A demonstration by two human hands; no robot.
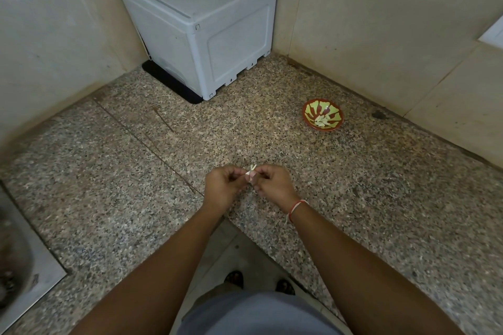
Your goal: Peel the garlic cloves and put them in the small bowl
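Note:
Both hands meet above the inner corner of the speckled granite counter. My left hand [223,185] and my right hand [272,185] pinch one small garlic clove [251,171] between their fingertips, with pale papery skin sticking up from it. Most of the clove is hidden by the fingers. A small red and green bowl [322,115] stands on the counter to the far right, well beyond my hands, and holds several pale peeled cloves [321,120].
A white plastic box [201,24] on a black mat [174,84] fills the back corner. A steel sink [16,266] lies at the left edge. Tiled walls close the counter [381,198] at the back and right. The counter's front edge runs beneath my forearms.

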